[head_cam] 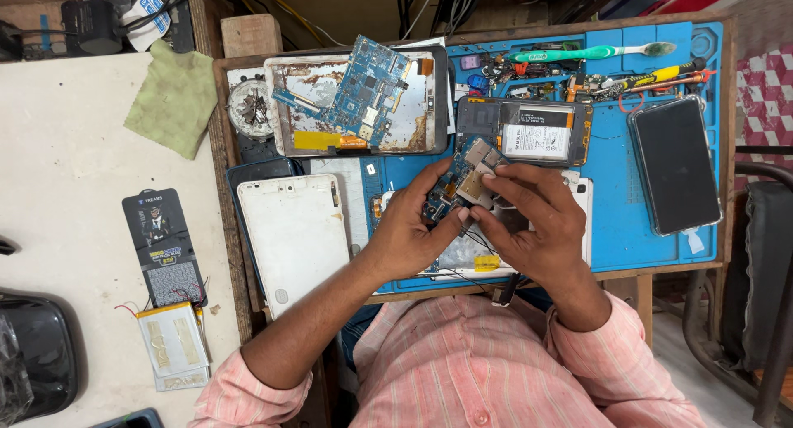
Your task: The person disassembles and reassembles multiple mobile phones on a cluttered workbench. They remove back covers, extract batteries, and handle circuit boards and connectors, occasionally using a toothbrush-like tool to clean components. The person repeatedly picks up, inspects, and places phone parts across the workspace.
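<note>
Both hands meet over the blue work mat [615, 213] at the middle of the bench. My left hand [411, 228] and my right hand [537, 220] together pinch a small blue circuit board [472, 170] with metal shields, held just above an opened white device [582, 198] that my hands mostly hide. Thin wires trail beneath my palms toward a yellow tab [486, 263].
An opened phone with its battery [529, 130] lies just beyond my hands. A tablet frame carrying a blue board [355, 97] sits far left, a white back cover [293, 230] near left, a black phone [676, 165] right. Toothbrush [591, 53] and tools line the mat's far edge.
</note>
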